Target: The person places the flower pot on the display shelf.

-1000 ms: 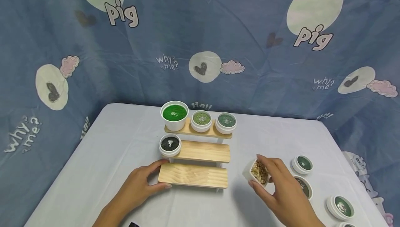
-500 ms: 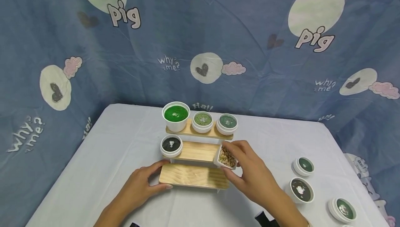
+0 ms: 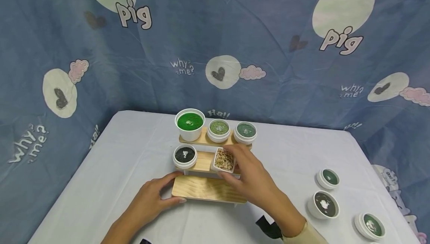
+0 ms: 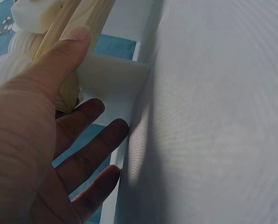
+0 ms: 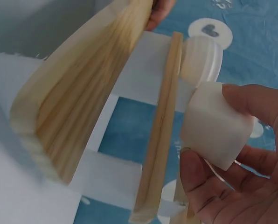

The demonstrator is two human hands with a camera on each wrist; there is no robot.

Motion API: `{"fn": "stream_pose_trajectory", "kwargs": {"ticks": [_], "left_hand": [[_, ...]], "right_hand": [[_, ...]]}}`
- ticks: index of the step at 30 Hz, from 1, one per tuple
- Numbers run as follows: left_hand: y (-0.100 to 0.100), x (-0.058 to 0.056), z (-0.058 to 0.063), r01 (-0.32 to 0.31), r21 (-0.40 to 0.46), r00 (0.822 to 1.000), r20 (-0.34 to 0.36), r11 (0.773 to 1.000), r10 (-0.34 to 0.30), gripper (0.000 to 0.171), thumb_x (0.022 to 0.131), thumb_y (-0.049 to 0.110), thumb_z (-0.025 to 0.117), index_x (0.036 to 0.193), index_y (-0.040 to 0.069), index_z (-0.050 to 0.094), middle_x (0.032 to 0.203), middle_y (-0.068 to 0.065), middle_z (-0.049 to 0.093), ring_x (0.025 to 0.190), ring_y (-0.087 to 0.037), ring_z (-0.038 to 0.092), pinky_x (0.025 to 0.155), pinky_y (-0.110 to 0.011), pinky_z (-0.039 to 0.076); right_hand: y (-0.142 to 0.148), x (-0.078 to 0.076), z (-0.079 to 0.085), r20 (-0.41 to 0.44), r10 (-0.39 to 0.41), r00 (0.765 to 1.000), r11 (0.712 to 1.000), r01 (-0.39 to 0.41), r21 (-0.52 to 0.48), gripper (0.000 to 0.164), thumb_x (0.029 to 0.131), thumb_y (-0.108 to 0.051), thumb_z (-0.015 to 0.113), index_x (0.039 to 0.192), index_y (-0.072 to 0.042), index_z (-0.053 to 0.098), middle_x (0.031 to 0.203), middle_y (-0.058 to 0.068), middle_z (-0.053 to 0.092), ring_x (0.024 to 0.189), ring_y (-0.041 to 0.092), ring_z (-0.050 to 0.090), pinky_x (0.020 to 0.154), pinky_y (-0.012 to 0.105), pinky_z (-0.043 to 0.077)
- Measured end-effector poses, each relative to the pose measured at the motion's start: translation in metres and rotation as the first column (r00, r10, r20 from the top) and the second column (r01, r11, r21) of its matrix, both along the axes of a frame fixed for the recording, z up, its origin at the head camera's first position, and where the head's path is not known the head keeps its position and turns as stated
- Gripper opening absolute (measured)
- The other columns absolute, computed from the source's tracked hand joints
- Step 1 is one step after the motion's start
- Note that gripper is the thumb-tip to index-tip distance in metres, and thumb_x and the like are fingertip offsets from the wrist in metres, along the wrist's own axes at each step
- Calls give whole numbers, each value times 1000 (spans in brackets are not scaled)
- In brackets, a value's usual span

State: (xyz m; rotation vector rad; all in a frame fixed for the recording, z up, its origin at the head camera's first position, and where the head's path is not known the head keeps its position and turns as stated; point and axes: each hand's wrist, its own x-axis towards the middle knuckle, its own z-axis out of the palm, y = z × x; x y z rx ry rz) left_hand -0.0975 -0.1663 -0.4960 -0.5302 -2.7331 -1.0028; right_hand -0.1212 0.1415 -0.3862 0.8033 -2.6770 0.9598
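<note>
- One white squarish cup (image 5: 216, 126) of tan flakes (image 3: 224, 159) is pinched between the thumb and fingers of my right grip (image 3: 250, 173), just below the frame's centre.
- It is at the right half of the middle shelf (image 3: 203, 162); I cannot tell whether it rests there.
- My left grip (image 3: 154, 199), lower left of centre, clamps the left end of the bottom shelf (image 3: 205, 190), thumb at its front edge.
- A dark-filled round jar (image 3: 184, 164) sits at the middle shelf's left end.
- Above, the top shelf (image 3: 203, 138) bears a taller green-filled tub (image 3: 190, 135) and two low jars (image 3: 219, 138).
- On the counter (image 3: 100, 184), lower right, stands a dark-filled tub (image 3: 315, 208).
</note>
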Motion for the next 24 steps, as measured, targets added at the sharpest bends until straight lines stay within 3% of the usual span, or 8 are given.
{"fn": "stream_pose_trajectory", "kwargs": {"ticks": [7, 15, 24], "left_hand": [[0, 1, -1, 1, -1, 1000, -2, 1000, -1, 68, 77, 53, 89, 137, 29, 67, 124, 14, 73, 104, -18, 70, 88, -46, 54], [0, 1, 0, 5, -1, 1000, -9, 1000, -5, 69, 78, 54, 88, 138, 29, 67, 124, 14, 73, 105, -18, 70, 88, -45, 55], [0, 1, -2, 4, -9, 1000, -26, 1000, -4, 69, 77, 51, 90, 138, 28, 67, 123, 13, 74, 103, -18, 70, 87, -45, 55]], "right_hand": [[-8, -5, -4, -36, 27, 999, 1000, -27, 3, 65, 88, -21, 88, 146, -12, 59, 132, 3, 57, 93, 14, 60, 77, 29, 54], [-15, -7, -7, -62, 11, 998, 999, -9, 39, 67, 89, -23, 87, 148, -10, 59, 135, 7, 58, 115, 18, 59, 93, 39, 55], [-22, -3, -17, -80, -60, 995, 997, 55, -63, 72, 85, -19, 90, 146, -4, 54, 135, 9, 60, 118, 25, 62, 99, 45, 53]]}}
